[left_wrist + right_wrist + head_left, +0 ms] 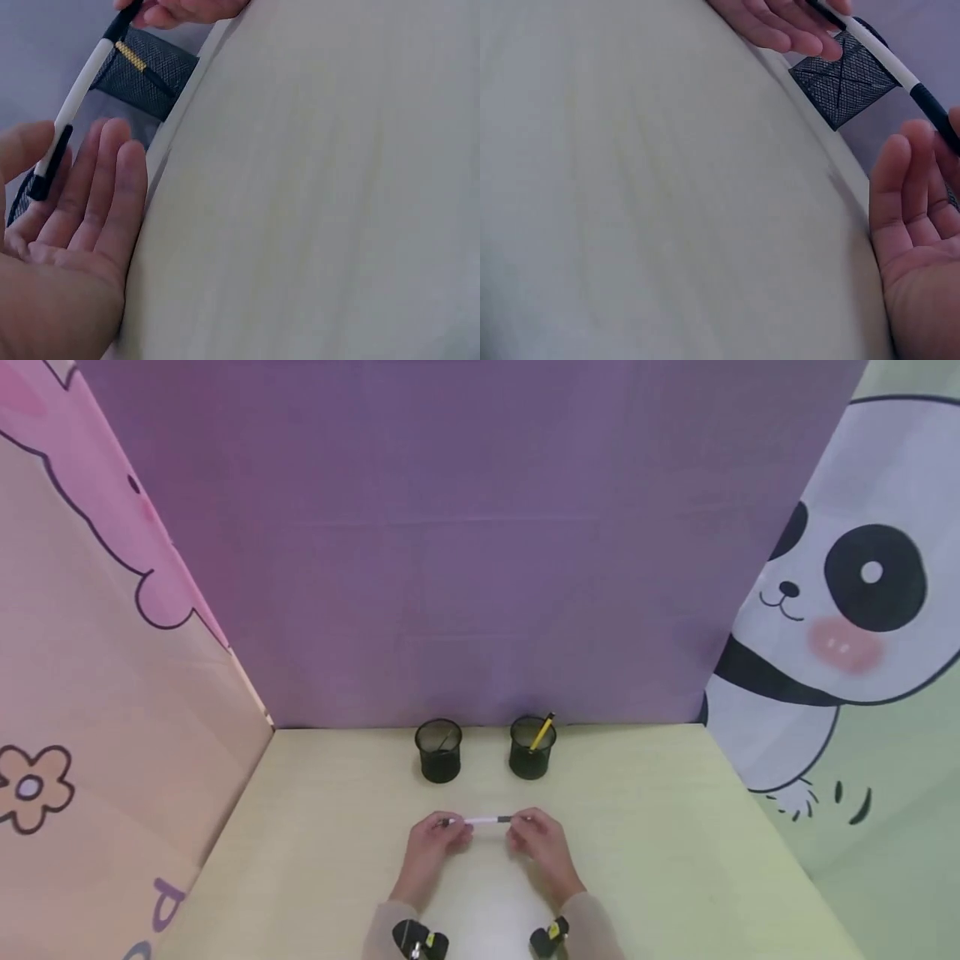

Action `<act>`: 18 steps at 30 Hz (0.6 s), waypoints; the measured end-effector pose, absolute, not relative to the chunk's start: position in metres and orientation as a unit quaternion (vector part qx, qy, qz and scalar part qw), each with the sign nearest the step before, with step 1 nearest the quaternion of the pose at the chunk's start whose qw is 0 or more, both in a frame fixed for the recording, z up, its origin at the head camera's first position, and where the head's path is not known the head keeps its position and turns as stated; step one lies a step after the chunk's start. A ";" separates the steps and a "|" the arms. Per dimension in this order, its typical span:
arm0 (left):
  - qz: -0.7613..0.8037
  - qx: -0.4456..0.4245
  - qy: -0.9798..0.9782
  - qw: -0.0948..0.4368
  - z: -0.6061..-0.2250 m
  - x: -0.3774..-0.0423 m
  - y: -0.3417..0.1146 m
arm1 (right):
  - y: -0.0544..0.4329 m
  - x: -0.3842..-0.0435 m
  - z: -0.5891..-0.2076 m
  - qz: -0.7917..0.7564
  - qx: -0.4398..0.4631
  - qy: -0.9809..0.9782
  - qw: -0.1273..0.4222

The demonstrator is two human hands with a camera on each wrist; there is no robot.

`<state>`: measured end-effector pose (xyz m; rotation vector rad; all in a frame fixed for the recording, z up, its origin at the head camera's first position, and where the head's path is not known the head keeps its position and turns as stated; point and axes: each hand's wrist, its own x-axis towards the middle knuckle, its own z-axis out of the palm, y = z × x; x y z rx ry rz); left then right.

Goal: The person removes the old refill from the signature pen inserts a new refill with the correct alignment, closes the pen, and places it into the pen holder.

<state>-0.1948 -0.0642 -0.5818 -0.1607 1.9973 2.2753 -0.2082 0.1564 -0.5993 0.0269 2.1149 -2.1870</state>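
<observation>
A white pen with a black clip end and a black grip section is held level between both hands above the table. My left hand pinches the clip end between thumb and forefinger; its other fingers extend below the pen in the left wrist view. At the opposite end, the dark grip section is pinched by the fingertips of my right hand. The pen tip is hidden by the right fingers.
Two black mesh pen cups stand near the table's back edge: a left cup with a thin dark line visible inside, and a right cup holding a yellow-and-black pencil-like stick. Behind them rises a purple backdrop.
</observation>
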 end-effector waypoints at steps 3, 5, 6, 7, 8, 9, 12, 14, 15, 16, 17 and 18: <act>0.742 -0.020 0.667 0.068 -0.584 -0.196 -0.069 | 0.154 -0.211 -0.600 -0.713 0.010 0.699 0.042; 0.741 -0.007 0.667 0.078 -0.584 -0.197 -0.072 | 0.152 -0.211 -0.599 -0.705 0.009 0.708 0.041; 0.741 -0.002 0.667 0.082 -0.585 -0.198 -0.074 | 0.151 -0.212 -0.599 -0.699 0.010 0.714 0.041; 0.742 -0.003 0.665 0.090 -0.585 -0.199 -0.075 | 0.150 -0.212 -0.598 -0.693 0.012 0.719 0.043; 0.742 -0.005 0.664 0.096 -0.586 -0.200 -0.076 | 0.149 -0.212 -0.598 -0.688 0.012 0.725 0.044; 0.743 -0.008 0.662 0.102 -0.586 -0.201 -0.077 | 0.149 -0.213 -0.598 -0.683 0.014 0.729 0.048; 0.745 -0.012 0.656 0.124 -0.589 -0.204 -0.079 | 0.149 -0.214 -0.598 -0.675 0.021 0.736 0.057; 0.747 -0.012 0.651 0.134 -0.590 -0.205 -0.080 | 0.149 -0.213 -0.597 -0.673 0.023 0.737 0.064; 0.747 -0.012 0.650 0.137 -0.590 -0.205 -0.080 | 0.149 -0.213 -0.597 -0.672 0.023 0.737 0.067; 0.747 -0.012 0.650 0.139 -0.590 -0.205 -0.080 | 0.149 -0.212 -0.596 -0.673 0.022 0.736 0.070; 0.747 -0.016 0.649 0.142 -0.589 -0.205 -0.080 | 0.149 -0.211 -0.596 -0.673 0.022 0.735 0.073; 0.747 -0.017 0.649 0.143 -0.589 -0.205 -0.080 | 0.149 -0.210 -0.595 -0.675 0.021 0.734 0.075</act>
